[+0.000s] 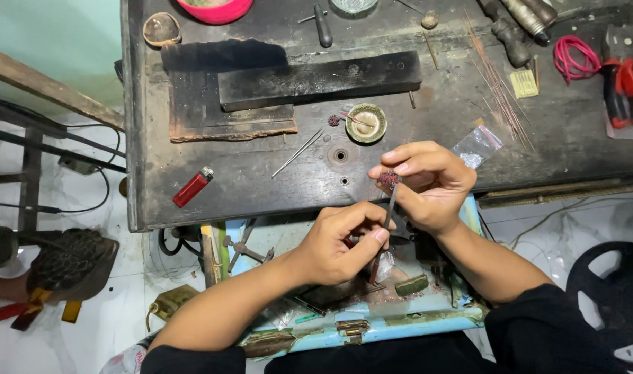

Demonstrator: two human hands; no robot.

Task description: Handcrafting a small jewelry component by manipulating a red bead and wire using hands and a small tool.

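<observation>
My right hand (pixel 427 183) pinches a small dark red beaded piece (pixel 388 179) between thumb and fingertips, just past the front edge of the dark workbench (pixel 275 176). My left hand (pixel 344 242) grips thin metal tweezers (pixel 389 208), whose tips reach up to the beaded piece. Both hands hover above an open light blue drawer (pixel 372 325) that holds small tools and scraps.
On the bench lie a red lighter (pixel 192 187), a small round dish (pixel 366 122), a long black block (pixel 320 79), thin wires (pixel 500 90), a clear plastic bag (pixel 477 145), red-handled pliers (pixel 622 86) and a pink bowl (pixel 216 10). A sandalled foot (pixel 67 266) rests on the floor at left.
</observation>
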